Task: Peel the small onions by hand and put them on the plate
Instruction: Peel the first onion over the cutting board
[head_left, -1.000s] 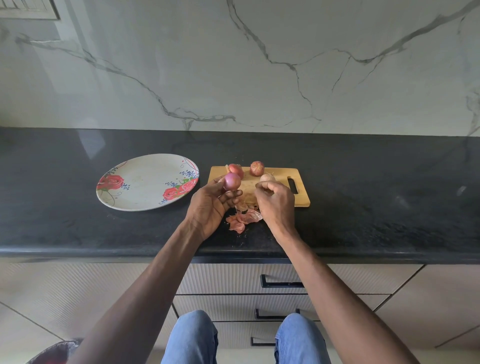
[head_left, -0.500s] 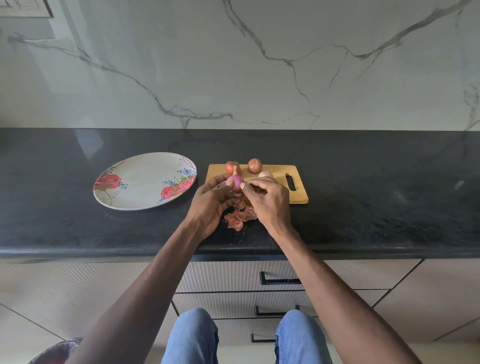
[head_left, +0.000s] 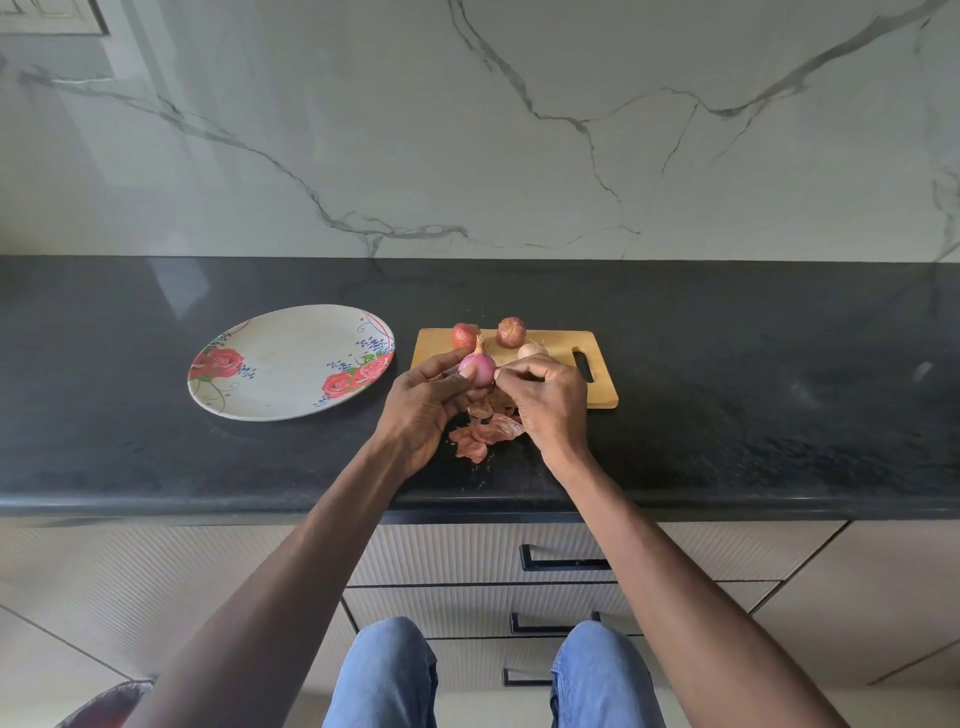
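the left hand (head_left: 423, 402) grips the small, mostly peeled pink-purple onion (head_left: 478, 368) above the near edge of the pale wooden chopping board (head_left: 597, 395), its fingers curled round it. a second ago the right hand (head_left: 545, 402) was apart over the board; it has come back, its fingers pinching at the onion's side, seemingly at a last strip of skin. three unpeeled onions (head_left: 511, 332) wait on the board, dry skins (head_left: 480, 439) lie on the black tabletop (head_left: 779, 415), and the floral oval plate (head_left: 280, 364) holds nothing, so peeling is at an early stage.
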